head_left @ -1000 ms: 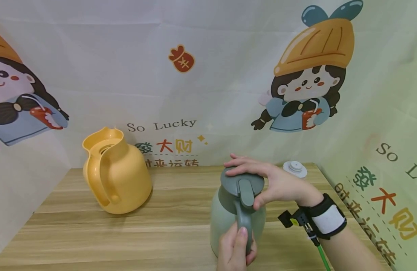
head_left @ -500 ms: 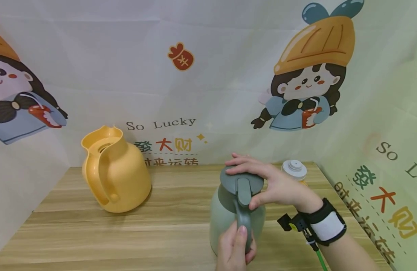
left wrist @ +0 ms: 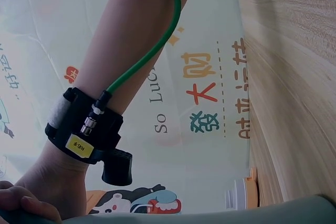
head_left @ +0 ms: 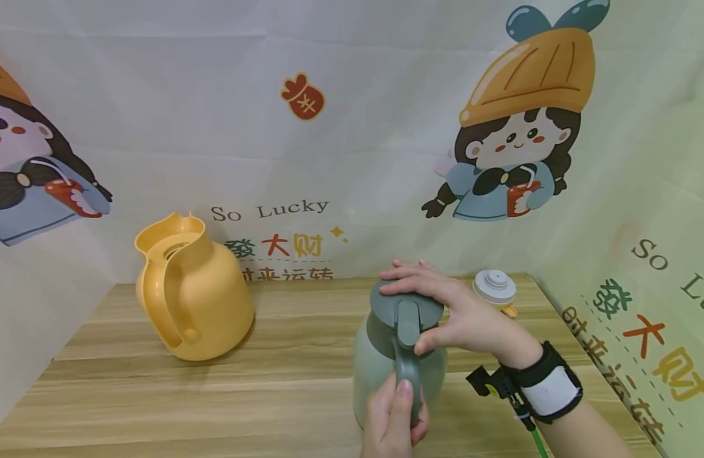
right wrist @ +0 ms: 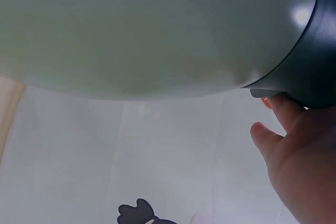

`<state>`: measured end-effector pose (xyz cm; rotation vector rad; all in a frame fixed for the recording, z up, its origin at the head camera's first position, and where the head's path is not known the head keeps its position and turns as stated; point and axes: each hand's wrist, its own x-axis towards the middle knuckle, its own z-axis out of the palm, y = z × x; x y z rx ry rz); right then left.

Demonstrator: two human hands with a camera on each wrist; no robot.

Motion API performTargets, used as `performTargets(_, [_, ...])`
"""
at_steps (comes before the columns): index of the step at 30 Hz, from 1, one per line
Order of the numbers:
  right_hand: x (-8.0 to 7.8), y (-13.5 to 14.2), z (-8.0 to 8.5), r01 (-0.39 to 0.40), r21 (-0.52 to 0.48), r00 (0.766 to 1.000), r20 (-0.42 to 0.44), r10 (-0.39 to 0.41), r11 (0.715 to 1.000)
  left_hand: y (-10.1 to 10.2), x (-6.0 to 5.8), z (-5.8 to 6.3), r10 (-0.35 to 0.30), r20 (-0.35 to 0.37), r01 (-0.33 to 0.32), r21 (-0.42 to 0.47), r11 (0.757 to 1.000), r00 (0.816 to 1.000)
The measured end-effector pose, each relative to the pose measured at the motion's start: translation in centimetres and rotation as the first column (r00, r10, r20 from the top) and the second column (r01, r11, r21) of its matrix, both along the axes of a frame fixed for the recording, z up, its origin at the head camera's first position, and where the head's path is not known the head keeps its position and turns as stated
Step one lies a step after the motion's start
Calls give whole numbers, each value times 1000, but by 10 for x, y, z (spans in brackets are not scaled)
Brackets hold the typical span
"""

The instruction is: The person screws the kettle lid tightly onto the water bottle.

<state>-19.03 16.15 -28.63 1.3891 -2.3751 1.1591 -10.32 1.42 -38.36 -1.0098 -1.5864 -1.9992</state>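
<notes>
A pale green vacuum jug (head_left: 365, 366) with a dark grey-green collar stands on the table in the head view. My left hand (head_left: 388, 413) grips its handle (head_left: 407, 366), thumb along the back. Across the top of the grey-green lid (head_left: 386, 305) my right hand (head_left: 443, 305) holds on, fingers over the far side and thumb beside the lid's lever (head_left: 408, 324). In the right wrist view, the jug's body (right wrist: 131, 35) fills the upper part, and the right hand (right wrist: 304, 156) reaches the dark collar and lid. The left wrist view shows the right forearm (left wrist: 115, 45).
A yellow jug (head_left: 214, 299) stands lidless at the left, handle toward me. Behind my right hand, a white and yellow stopper (head_left: 495, 287) lies near the table's (head_left: 260, 407) back edge. A printed cloth (head_left: 357, 152) hangs behind and at both sides. A green cable (head_left: 539, 442) trails from the right wrist band.
The lid's lever has swung slightly left, and my right thumb has shifted left with it. The right wrist has dropped a little, uncovering more of the stopper. The left hand keeps its grip.
</notes>
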Motion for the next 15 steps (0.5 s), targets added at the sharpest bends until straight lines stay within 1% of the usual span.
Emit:
performTargets(10, [1, 0, -1, 14, -15, 1000, 8, -13, 1000, 0, 0, -1, 7, 0, -7, -8, 1000, 1000])
performTargets(13, [2, -1, -2, 21, -22, 999, 37, -20, 1000, 0, -1, -1, 4, -3, -4, -3, 1000, 1000])
performTargets(15, [3, -1, -4, 21, -51, 998, 57, -18, 998, -1, -2, -1, -2, -8, 2, 2, 1000, 1000])
